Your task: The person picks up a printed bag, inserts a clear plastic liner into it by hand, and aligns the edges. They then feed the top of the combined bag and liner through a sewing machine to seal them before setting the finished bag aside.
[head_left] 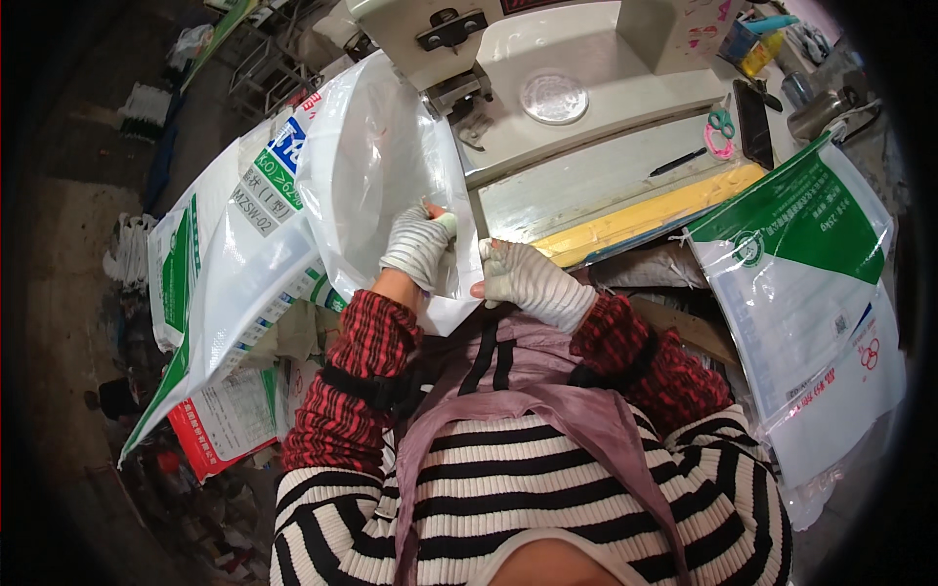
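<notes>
A large white printed plastic sack (366, 186) lies across my left side, its mouth spread toward me with thin, glossy film inside. My left hand (420, 244), in a striped fingerless glove, is in the sack's mouth, fingers curled on the white material; part of its grip is hidden. My right hand (537, 281), in a similar glove, pinches the sack's edge between thumb and fingers at its near right corner. Both hands are in front of my waist, just short of the machine table's near edge.
Ahead stands a pale sewing machine (405, 39) with a round clear disc (554, 99) on its bed. A black pen (677, 162), green-handled scissors (721, 123) and a dark phone (752, 122) lie to the right. Another green-and-white sack (801, 293) hangs over the right side.
</notes>
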The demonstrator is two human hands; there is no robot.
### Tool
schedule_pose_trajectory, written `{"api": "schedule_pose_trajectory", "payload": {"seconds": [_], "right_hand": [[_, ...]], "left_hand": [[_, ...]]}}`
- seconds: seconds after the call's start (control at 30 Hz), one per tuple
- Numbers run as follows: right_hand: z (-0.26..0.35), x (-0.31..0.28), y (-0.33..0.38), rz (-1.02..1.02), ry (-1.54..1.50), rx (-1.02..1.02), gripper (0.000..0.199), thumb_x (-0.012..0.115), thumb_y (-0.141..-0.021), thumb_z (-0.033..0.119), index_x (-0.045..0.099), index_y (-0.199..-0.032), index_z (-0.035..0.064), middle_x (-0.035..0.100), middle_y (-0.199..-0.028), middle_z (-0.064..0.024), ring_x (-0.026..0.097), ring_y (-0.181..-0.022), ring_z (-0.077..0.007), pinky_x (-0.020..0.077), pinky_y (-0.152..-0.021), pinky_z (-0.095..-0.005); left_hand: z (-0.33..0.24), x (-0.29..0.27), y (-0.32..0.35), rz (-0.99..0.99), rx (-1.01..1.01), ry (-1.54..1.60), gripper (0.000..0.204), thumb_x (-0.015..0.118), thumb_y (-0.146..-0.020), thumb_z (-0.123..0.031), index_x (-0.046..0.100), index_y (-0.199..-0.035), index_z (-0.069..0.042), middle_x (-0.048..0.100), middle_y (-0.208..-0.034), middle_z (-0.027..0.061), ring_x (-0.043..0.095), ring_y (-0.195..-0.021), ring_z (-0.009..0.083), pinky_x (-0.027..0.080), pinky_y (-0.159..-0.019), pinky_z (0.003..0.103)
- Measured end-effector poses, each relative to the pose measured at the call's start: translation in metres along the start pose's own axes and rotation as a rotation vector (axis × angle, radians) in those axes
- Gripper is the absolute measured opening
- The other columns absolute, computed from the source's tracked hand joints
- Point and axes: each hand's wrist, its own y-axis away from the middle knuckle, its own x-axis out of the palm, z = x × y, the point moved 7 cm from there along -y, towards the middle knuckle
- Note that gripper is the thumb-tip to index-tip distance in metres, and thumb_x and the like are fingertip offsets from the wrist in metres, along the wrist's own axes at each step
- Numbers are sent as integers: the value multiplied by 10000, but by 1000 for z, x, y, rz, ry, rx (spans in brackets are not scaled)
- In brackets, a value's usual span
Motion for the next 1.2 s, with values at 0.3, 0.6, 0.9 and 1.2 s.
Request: {"api": "schedule_pose_trajectory", "payload": {"seconds": [0.3,0.6,0.9,1.2], "right_hand": [[-5,-34,-24,-289,-498,42,316,663,-822,178,623,-1090,17,642,-836,-28,579,-727,-115,476,-692,-239],[6,-37,-42,-261,270,26,352,676,-744,301,654,-865,-28,634,-688,-199,608,-636,-311,484,-658,-355],[17,-37,-45,-375,977,177,417,634,-766,302,635,-986,-52,633,-927,-297,612,-923,-414,485,-847,-429],[-9,-68,-97,-291,621,226,461,622,-790,419,640,-858,-37,636,-676,-219,635,-617,-310,503,-574,-369]], "left_hand": [[-54,18,50,-78,840,-671,258,614,-725,-33,623,-981,-5,610,-831,133,579,-743,294,476,-674,353],[-83,57,118,470,697,-1162,507,582,-789,-462,630,-963,12,636,-804,153,615,-798,333,410,-772,505],[-61,88,115,630,808,-1301,225,512,-820,-130,702,-888,-29,681,-817,158,667,-737,309,483,-611,460],[-60,54,1,414,941,-1452,207,531,-828,-138,711,-858,-39,684,-795,165,671,-700,304,515,-601,429]]}}
